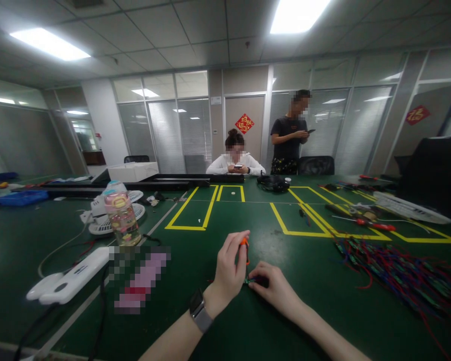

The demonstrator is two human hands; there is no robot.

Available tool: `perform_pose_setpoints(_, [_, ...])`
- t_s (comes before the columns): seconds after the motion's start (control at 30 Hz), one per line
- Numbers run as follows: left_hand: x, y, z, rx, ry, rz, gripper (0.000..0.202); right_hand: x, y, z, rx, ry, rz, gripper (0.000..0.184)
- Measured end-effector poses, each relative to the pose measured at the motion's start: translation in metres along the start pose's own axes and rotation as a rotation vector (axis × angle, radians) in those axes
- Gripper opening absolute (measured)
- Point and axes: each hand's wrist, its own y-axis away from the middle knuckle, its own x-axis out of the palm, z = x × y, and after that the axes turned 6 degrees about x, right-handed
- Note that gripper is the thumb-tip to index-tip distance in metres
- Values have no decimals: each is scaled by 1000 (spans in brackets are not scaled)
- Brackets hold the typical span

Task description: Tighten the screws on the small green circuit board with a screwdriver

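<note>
My left hand (231,263), with a watch on its wrist, is closed around a small orange-and-dark tool (244,242). The fingers cover most of it, so I cannot tell its exact kind. To the right and slightly lower, my right hand (272,286) pinches a small green circuit board (247,281) between thumb and fingertips. The board is close to the tabletop, just below the tool; whether the two touch is unclear. A tangled heap of red and blue wires with green boards (394,273) lies to my right.
On the left are a drink bottle (123,220), a white fan (97,228) and a white elongated device (73,278). A screwdriver (383,225), a white keyboard (409,206) and a black cable coil (273,183) lie farther off. Two people are across the green table (195,321).
</note>
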Motion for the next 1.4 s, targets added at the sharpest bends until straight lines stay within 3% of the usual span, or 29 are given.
perform_pose_setpoints(0.2, [-2,-3,3,9,-41,18,24,1,0,-1,-8,-16,3,15])
perform_pose_setpoints(0.37, [-3,-4,2,-44,-15,3,33,1,0,-2,-4,-18,10,13])
perform_pose_setpoints(0.6, [-5,-7,5,5,-31,-13,20,-1,0,0,6,5,15,13])
perform_pose_setpoints(0.8, [-5,-6,3,-91,68,20,33,-2,1,2,-3,2,23,13])
perform_pose_setpoints(1.03, [-3,-4,5,23,16,-3,20,-2,2,4,1,17,15,14])
perform_pose_setpoints(1.27, [1,2,5,-78,137,23,39,0,0,-1,-8,18,18,14])
perform_pose_setpoints(1.4, [1,0,6,-56,19,-28,30,1,0,-4,-15,8,24,13])
